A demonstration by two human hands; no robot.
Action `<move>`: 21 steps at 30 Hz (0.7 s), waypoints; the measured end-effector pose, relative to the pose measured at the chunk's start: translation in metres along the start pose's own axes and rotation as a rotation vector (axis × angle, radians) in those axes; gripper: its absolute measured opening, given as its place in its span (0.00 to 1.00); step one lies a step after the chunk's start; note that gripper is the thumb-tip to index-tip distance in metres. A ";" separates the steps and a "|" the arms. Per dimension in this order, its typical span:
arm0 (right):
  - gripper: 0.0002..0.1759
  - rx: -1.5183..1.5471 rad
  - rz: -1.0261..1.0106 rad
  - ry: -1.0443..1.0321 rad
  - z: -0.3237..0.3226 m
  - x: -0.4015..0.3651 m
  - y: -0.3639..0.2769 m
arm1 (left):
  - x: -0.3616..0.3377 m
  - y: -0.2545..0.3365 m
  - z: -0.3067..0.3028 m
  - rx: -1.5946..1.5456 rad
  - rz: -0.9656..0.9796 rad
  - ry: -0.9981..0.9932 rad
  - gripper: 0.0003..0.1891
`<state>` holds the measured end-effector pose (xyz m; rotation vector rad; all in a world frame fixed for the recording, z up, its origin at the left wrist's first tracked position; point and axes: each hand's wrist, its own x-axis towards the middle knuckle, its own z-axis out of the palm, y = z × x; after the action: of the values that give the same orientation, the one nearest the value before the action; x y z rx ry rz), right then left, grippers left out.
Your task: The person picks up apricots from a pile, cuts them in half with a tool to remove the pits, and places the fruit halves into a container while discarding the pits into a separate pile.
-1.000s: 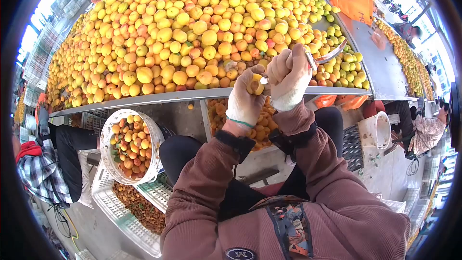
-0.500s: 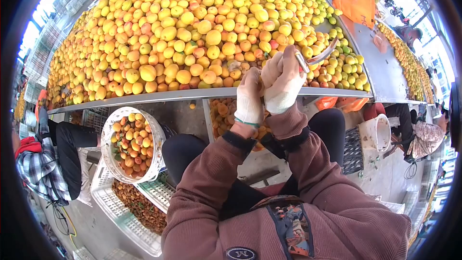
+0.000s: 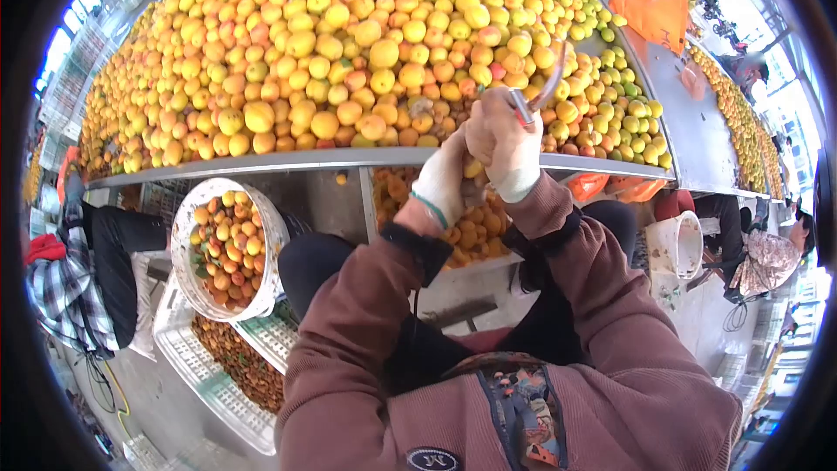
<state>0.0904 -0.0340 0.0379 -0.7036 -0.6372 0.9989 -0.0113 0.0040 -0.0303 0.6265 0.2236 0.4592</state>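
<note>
Both hands wear white gloves and meet at the front edge of a table [image 3: 349,158] heaped with yellow-orange fruit [image 3: 331,61]. My right hand [image 3: 506,139] is closed around the handle of a curved knife [image 3: 552,80], whose blade points up and right. Close against it on the left, my left hand [image 3: 443,176] has its fingers curled around a piece of fruit [image 3: 472,167], mostly hidden between the hands. Below them a crate of orange fruit pieces [image 3: 475,231] is partly covered by my hands and sleeves.
A white bucket of fruit [image 3: 228,249] stands at left, above a white crate of dark pieces [image 3: 235,365]. A person in a checked shirt [image 3: 74,296] sits at far left. Another person [image 3: 767,262] is at right, near a white bucket [image 3: 684,244]. An orange bag [image 3: 652,16] hangs at upper right.
The knife blade has turned more upright and moved left. Both hands have shifted slightly left, the left one also lower, and the camera view has moved a little.
</note>
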 end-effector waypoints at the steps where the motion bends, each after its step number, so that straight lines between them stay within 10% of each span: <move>1: 0.15 0.007 -0.025 -0.004 0.002 0.005 -0.009 | 0.003 0.000 -0.005 -0.312 -0.108 -0.190 0.25; 4: 0.25 0.034 -0.119 0.201 0.008 0.010 -0.034 | -0.002 0.018 0.063 -0.223 0.052 0.143 0.25; 21: 0.19 -0.003 -0.168 0.019 0.047 -0.012 -0.036 | -0.008 0.022 0.052 -0.253 0.125 0.399 0.18</move>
<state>0.0687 -0.0473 0.0929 -0.6505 -0.6705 0.8353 -0.0082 -0.0107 0.0242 0.2968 0.4983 0.7200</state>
